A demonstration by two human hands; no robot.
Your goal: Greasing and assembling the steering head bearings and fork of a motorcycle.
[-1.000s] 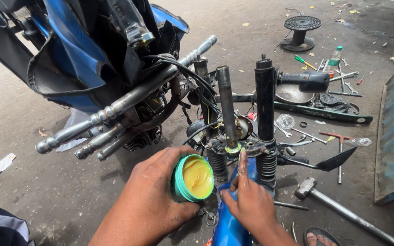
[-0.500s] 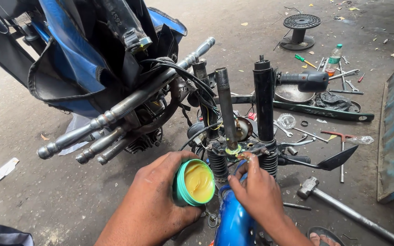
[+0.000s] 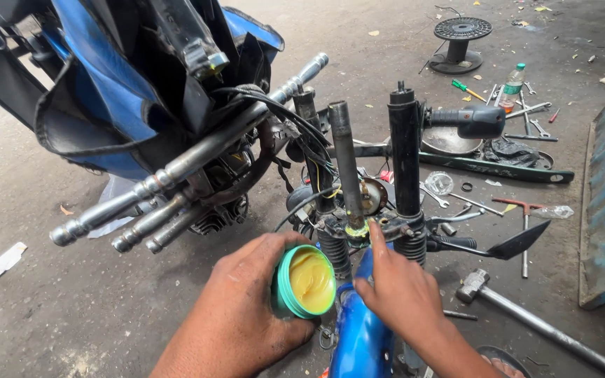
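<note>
Two hands work at the steering stem (image 3: 345, 168): left hand (image 3: 246, 308) grips an open green grease tub (image 3: 304, 281) below it; right hand (image 3: 400, 294), holding nothing, fingers mostly curled, presses one finger to its base.

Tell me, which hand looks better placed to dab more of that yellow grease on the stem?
Probably the right hand: its finger already reaches to the base of the stem, where a yellow smear shows. The left hand is wrapped around the green tub, so it isn't free.
</note>
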